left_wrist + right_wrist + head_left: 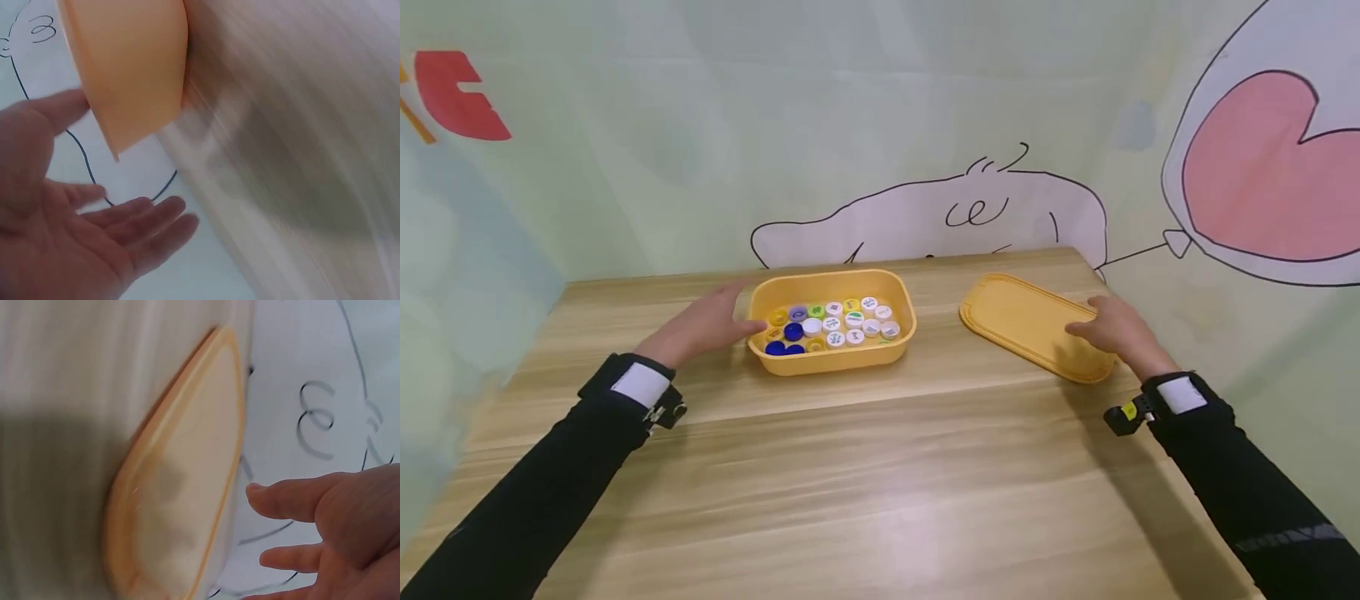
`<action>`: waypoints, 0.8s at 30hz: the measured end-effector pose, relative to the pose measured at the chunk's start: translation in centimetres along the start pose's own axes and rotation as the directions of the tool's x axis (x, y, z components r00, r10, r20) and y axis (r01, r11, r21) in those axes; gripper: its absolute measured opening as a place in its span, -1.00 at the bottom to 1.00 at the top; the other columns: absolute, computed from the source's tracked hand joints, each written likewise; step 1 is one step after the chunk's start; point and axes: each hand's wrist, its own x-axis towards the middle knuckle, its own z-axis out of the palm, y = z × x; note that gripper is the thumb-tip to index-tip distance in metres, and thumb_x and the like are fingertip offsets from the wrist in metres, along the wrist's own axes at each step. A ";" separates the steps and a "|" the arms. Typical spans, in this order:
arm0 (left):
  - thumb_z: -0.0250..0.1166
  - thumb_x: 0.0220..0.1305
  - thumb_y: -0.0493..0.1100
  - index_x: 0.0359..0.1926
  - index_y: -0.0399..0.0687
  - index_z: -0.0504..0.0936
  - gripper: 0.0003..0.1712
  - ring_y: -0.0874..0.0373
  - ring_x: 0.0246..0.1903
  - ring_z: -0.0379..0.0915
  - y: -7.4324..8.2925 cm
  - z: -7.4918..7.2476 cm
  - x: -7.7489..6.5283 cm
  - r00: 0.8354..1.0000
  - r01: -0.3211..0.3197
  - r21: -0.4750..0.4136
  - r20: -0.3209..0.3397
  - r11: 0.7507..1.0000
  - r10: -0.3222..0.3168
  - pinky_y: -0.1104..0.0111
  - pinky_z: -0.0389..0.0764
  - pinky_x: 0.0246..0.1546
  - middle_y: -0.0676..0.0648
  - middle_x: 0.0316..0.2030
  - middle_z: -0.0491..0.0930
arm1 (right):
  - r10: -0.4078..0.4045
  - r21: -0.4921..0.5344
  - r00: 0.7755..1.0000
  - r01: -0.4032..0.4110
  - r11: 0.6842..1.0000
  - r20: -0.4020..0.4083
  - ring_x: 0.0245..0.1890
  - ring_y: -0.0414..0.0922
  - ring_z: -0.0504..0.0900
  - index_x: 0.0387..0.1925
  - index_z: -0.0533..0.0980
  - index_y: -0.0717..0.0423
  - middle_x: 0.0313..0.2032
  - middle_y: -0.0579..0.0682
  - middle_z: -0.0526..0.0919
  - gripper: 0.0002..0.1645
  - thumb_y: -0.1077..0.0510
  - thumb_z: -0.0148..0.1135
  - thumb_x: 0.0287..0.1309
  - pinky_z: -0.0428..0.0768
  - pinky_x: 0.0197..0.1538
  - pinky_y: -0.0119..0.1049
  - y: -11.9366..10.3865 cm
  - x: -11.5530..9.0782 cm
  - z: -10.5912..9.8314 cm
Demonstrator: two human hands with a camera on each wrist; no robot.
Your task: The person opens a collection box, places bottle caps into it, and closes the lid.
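Note:
A yellow plastic box (831, 364) holding several round bottle caps (831, 324), mostly white and blue with a few yellow, stands on the wooden table. My left hand (703, 325) is at its left end, thumb tip right at the rim and the other fingers spread loosely behind. The left wrist view shows the box's outer wall (134, 69) beside that thumb. A flat yellow lid (1022, 321) with rounded corners lies to the right of the box. Over its right end hovers my right hand (1116, 329), thumb and fingers apart, holding nothing.
The wooden table (850, 483) reaches back to a pale wall sheet (850, 125) printed with cartoon drawings. Its right edge runs just beyond the lid and right hand.

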 end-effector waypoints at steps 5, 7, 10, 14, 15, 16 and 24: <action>0.19 0.51 0.09 0.50 -0.55 0.08 -0.08 -0.44 0.32 0.29 0.0 0.2 0.0 0.997 0.077 -0.042 0.030 0.996 -0.076 -0.24 0.39 0.33 -0.58 0.35 0.29 | 0.053 0.009 0.998 -0.053 0.999 -0.031 -0.09 0.37 0.45 0.21 0.29 0.68 0.00 0.58 0.44 -0.22 0.07 0.30 0.30 0.56 -0.06 0.18 1.7 -0.5 0.3; 0.18 0.52 0.07 0.46 -0.58 0.15 -0.13 -0.36 0.15 0.47 0.1 0.2 0.1 0.993 0.106 -0.062 0.050 0.992 -0.103 -0.16 0.56 0.19 -0.55 0.22 0.44 | 0.078 0.032 0.996 -0.077 0.997 -0.041 -0.22 0.26 0.44 0.10 0.31 0.68 -0.13 0.47 0.45 -0.25 0.07 0.35 0.25 0.54 -0.24 0.01 2.1 -0.6 0.5; 0.18 0.53 0.02 0.40 -0.58 0.25 -0.23 -0.19 -0.11 0.59 0.2 0.2 0.2 0.986 0.151 -0.115 0.085 0.982 -0.141 0.08 0.65 -0.05 -0.41 -0.06 0.62 | 0.110 0.082 0.993 -0.106 0.991 -0.045 -0.32 0.18 0.46 0.00 0.32 0.61 -0.25 0.36 0.43 -0.31 0.06 0.39 0.23 0.50 -0.37 -0.15 2.5 -0.6 0.8; 0.18 0.55 -0.05 0.27 -0.55 0.39 -0.40 -0.08 -0.30 0.64 0.5 0.3 0.3 0.978 0.191 -0.200 0.117 0.961 -0.171 0.24 0.62 -0.21 -0.22 -0.32 0.66 | 0.144 0.122 0.989 -0.140 0.983 -0.026 -0.47 0.04 0.50 -0.19 0.34 0.47 -0.39 0.21 0.40 -0.42 0.03 0.40 0.23 0.49 -0.46 -0.26 2.9 -0.4 1.2; 0.17 0.55 -0.07 0.24 -0.55 0.41 -0.43 -0.07 -0.31 0.66 0.6 0.4 0.3 0.977 0.197 -0.223 0.122 0.955 -0.173 0.23 0.64 -0.19 -0.21 -0.33 0.67 | 0.155 0.127 0.988 -0.152 0.980 -0.019 -0.50 0.02 0.51 -0.23 0.35 0.45 -0.42 0.18 0.40 -0.45 0.03 0.40 0.23 0.49 -0.48 -0.28 3.0 -0.4 1.3; 0.17 0.55 -0.08 0.21 -0.53 0.44 -0.47 -0.05 -0.33 0.67 0.6 0.4 0.3 0.976 0.203 -0.240 0.127 0.949 -0.176 0.22 0.66 -0.19 -0.21 -0.33 0.67 | 0.168 0.131 0.986 -0.165 0.978 -0.010 -0.52 0.00 0.52 -0.27 0.35 0.42 -0.45 0.15 0.39 -0.47 0.03 0.40 0.23 0.50 -0.49 -0.29 3.0 -0.3 1.4; 0.19 0.52 -0.19 0.11 -0.54 0.48 -0.59 0.05 -0.46 0.72 1.0 0.8 0.5 0.972 0.228 -0.342 0.133 0.911 -0.194 0.30 0.77 -0.25 -0.24 -0.33 0.66 | 0.236 0.162 0.971 -0.238 0.958 0.029 -0.56 -0.03 0.62 -0.26 0.37 0.45 -0.45 0.16 0.46 -0.53 0.10 0.37 0.27 0.66 -0.46 -0.29 3.4 -0.5 1.6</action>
